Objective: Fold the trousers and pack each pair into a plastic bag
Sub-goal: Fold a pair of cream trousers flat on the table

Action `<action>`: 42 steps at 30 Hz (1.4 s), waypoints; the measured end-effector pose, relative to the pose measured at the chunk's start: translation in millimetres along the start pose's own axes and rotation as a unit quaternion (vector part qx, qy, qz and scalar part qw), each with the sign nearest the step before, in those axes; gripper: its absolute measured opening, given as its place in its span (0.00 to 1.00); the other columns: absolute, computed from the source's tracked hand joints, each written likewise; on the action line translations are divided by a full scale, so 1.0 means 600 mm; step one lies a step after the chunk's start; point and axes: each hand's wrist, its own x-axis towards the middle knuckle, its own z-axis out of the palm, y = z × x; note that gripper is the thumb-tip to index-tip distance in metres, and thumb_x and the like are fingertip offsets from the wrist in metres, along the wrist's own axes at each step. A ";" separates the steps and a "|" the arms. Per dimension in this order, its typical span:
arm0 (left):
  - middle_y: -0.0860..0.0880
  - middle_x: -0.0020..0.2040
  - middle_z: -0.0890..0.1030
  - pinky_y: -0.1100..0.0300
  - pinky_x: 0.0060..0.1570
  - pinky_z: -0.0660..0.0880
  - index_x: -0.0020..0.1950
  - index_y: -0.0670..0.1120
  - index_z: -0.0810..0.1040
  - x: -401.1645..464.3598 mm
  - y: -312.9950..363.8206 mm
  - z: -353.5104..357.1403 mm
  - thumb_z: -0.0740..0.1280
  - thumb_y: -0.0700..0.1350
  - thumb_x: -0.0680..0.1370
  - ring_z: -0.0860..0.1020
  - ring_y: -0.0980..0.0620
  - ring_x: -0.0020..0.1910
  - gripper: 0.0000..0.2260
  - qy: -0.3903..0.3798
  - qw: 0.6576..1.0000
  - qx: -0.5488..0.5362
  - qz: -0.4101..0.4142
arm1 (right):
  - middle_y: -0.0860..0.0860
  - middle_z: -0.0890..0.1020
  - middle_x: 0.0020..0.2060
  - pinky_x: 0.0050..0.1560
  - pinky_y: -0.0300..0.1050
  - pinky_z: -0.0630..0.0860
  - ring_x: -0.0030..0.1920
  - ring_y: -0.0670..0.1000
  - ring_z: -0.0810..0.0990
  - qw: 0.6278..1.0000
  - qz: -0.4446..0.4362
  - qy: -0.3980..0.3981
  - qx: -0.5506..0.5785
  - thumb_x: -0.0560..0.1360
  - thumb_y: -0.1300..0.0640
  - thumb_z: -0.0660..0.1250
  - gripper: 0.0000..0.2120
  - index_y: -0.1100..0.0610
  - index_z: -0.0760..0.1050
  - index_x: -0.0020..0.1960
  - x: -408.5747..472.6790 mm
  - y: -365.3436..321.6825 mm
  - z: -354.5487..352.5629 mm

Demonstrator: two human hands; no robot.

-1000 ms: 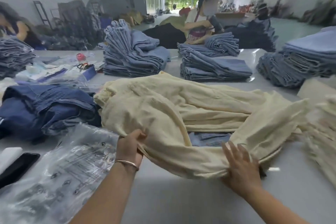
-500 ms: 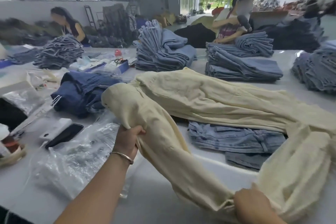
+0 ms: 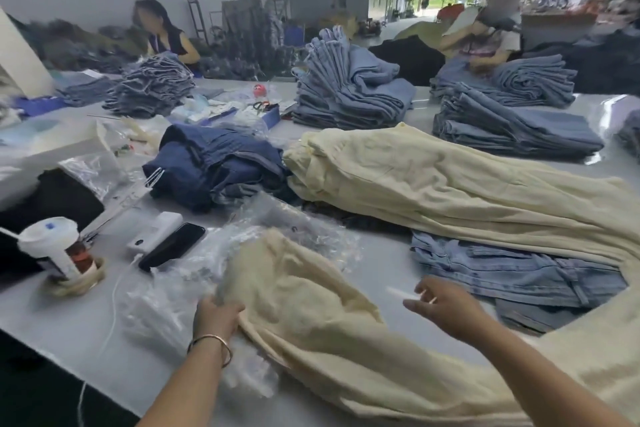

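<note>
Cream trousers (image 3: pixel 450 191) lie spread across the grey table (image 3: pixel 69 319), one leg (image 3: pixel 311 315) pulled toward the near edge. My left hand (image 3: pixel 218 317), with a bangle at the wrist, grips the end of that leg where it rests on a heap of clear plastic bags (image 3: pixel 180 288). My right hand (image 3: pixel 446 308) hovers just above the table to the right of the leg, fingers spread, holding nothing. Light blue jeans (image 3: pixel 512 274) lie partly under the cream trousers.
Dark blue jeans (image 3: pixel 214 163) sit crumpled left of the cream pair. A lidded drink cup (image 3: pixel 57 250), a white power bank (image 3: pixel 154 230) and a black phone (image 3: pixel 173 246) stand at left. Stacks of folded jeans (image 3: pixel 349 94) fill the far table, where two people work.
My left hand has pulled the trouser leg down toward me onto the plastic bags. My right hand has let go of the cloth and now hovers open.
</note>
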 end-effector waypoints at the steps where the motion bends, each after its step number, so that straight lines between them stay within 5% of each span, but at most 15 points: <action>1: 0.34 0.51 0.79 0.51 0.42 0.74 0.58 0.37 0.73 0.014 -0.006 -0.013 0.70 0.38 0.67 0.79 0.36 0.47 0.20 0.031 0.998 0.062 0.011 | 0.45 0.79 0.49 0.49 0.43 0.75 0.48 0.47 0.78 1.000 0.001 0.006 0.017 0.73 0.39 0.68 0.20 0.50 0.72 0.58 0.020 -0.019 0.034; 4: 0.44 0.48 0.80 0.52 0.45 0.77 0.58 0.43 0.74 0.039 -0.008 -0.029 0.69 0.38 0.70 0.79 0.44 0.43 0.16 0.025 0.990 0.131 0.051 | 0.49 0.75 0.63 0.58 0.44 0.72 0.60 0.50 0.75 0.998 0.021 -0.007 0.057 0.71 0.39 0.70 0.32 0.50 0.65 0.69 0.073 -0.078 0.118; 8: 0.43 0.32 0.76 0.62 0.23 0.72 0.49 0.39 0.76 0.058 -0.014 -0.009 0.69 0.34 0.73 0.73 0.50 0.26 0.07 -0.129 0.983 0.129 -0.010 | 0.50 0.73 0.64 0.56 0.48 0.70 0.64 0.53 0.71 0.998 0.055 -0.024 0.023 0.62 0.30 0.71 0.43 0.50 0.63 0.70 0.118 -0.138 0.184; 11: 0.44 0.32 0.76 0.62 0.24 0.70 0.46 0.41 0.76 0.071 -0.015 -0.002 0.71 0.36 0.71 0.72 0.51 0.25 0.07 -0.179 0.972 0.154 -0.010 | 0.46 0.76 0.48 0.42 0.42 0.69 0.48 0.48 0.75 0.997 0.051 -0.060 0.017 0.61 0.33 0.73 0.30 0.49 0.67 0.53 0.128 -0.164 0.198; 15: 0.46 0.29 0.79 0.64 0.24 0.71 0.39 0.41 0.77 0.089 -0.010 -0.014 0.65 0.36 0.75 0.76 0.52 0.23 0.05 -0.152 0.968 0.201 0.002 | 0.47 0.80 0.34 0.36 0.36 0.71 0.36 0.48 0.78 0.982 0.018 -0.108 0.155 0.61 0.60 0.78 0.10 0.55 0.78 0.38 0.147 -0.180 0.140; 18: 0.47 0.46 0.82 0.59 0.43 0.75 0.43 0.47 0.76 0.103 -0.009 -0.033 0.60 0.50 0.77 0.80 0.49 0.43 0.09 -0.128 0.883 0.448 0.066 | 0.51 0.81 0.32 0.40 0.43 0.72 0.36 0.50 0.77 0.975 -0.044 -0.032 0.218 0.60 0.69 0.75 0.10 0.57 0.80 0.36 0.162 -0.199 0.042; 21: 0.47 0.54 0.80 0.59 0.51 0.73 0.44 0.49 0.72 0.107 -0.009 -0.033 0.57 0.52 0.79 0.78 0.47 0.53 0.10 -0.143 0.838 0.523 0.061 | 0.54 0.80 0.32 0.38 0.49 0.73 0.36 0.51 0.76 0.960 -0.103 0.031 0.260 0.67 0.70 0.73 0.08 0.58 0.81 0.40 0.173 -0.215 -0.043; 24: 0.47 0.48 0.78 0.60 0.45 0.70 0.40 0.49 0.70 0.104 -0.004 -0.019 0.57 0.51 0.79 0.76 0.48 0.47 0.10 -0.149 0.833 0.531 0.049 | 0.49 0.81 0.31 0.34 0.46 0.75 0.34 0.50 0.80 0.946 -0.189 0.260 0.032 0.68 0.60 0.71 0.08 0.50 0.84 0.45 0.172 -0.226 -0.060; 27: 0.50 0.37 0.77 0.59 0.37 0.69 0.38 0.47 0.71 0.097 0.005 0.003 0.59 0.57 0.80 0.75 0.53 0.36 0.16 -0.127 0.901 0.410 0.058 | 0.51 0.83 0.37 0.32 0.42 0.75 0.35 0.55 0.83 0.880 -0.334 0.329 -0.070 0.68 0.58 0.67 0.14 0.51 0.84 0.52 0.144 -0.233 0.000; 29: 0.45 0.37 0.81 0.60 0.34 0.72 0.43 0.43 0.77 0.084 0.009 0.026 0.62 0.59 0.79 0.79 0.50 0.33 0.19 -0.177 0.973 0.146 -0.002 | 0.51 0.82 0.46 0.42 0.45 0.76 0.46 0.56 0.82 0.918 -0.342 0.173 -0.100 0.71 0.53 0.69 0.22 0.49 0.77 0.65 0.134 -0.229 0.068; 32: 0.37 0.45 0.84 0.53 0.35 0.79 0.48 0.39 0.83 0.063 0.010 0.064 0.66 0.58 0.76 0.83 0.41 0.41 0.21 -0.256 0.952 -0.117 -0.123 | 0.47 0.76 0.63 0.61 0.46 0.65 0.63 0.53 0.73 0.957 -0.240 -0.081 -0.141 0.68 0.30 0.65 0.41 0.43 0.57 0.75 0.100 -0.214 0.164; 35: 0.34 0.50 0.82 0.40 0.53 0.78 0.56 0.34 0.80 0.034 -0.005 0.086 0.70 0.46 0.74 0.81 0.34 0.50 0.17 -0.214 0.957 -0.151 -0.125 | 0.51 0.77 0.63 0.60 0.47 0.69 0.62 0.58 0.75 0.985 -0.136 -0.082 -0.071 0.66 0.23 0.57 0.48 0.47 0.49 0.77 0.080 -0.212 0.212; 38: 0.35 0.51 0.83 0.38 0.58 0.75 0.60 0.37 0.76 0.016 -0.006 0.088 0.71 0.40 0.74 0.81 0.35 0.52 0.17 -0.192 0.962 -0.174 -0.086 | 0.53 0.81 0.57 0.55 0.47 0.70 0.59 0.58 0.77 0.990 -0.095 -0.040 -0.099 0.74 0.31 0.57 0.33 0.50 0.61 0.71 0.081 -0.227 0.193; 40: 0.37 0.53 0.83 0.44 0.51 0.79 0.63 0.42 0.75 -0.002 0.014 0.081 0.70 0.37 0.73 0.82 0.38 0.50 0.19 -0.227 0.946 -0.227 -0.046 | 0.52 0.82 0.50 0.47 0.46 0.68 0.54 0.56 0.78 0.987 -0.119 -0.069 -0.081 0.76 0.42 0.61 0.14 0.50 0.74 0.55 0.080 -0.249 0.155; 42: 0.39 0.54 0.82 0.48 0.47 0.80 0.64 0.45 0.74 -0.017 0.046 0.065 0.69 0.36 0.71 0.82 0.41 0.48 0.22 -0.262 0.922 -0.285 -0.005 | 0.49 0.79 0.36 0.42 0.47 0.68 0.41 0.51 0.77 0.983 -0.158 -0.080 0.039 0.75 0.54 0.65 0.06 0.53 0.75 0.39 0.084 -0.262 0.100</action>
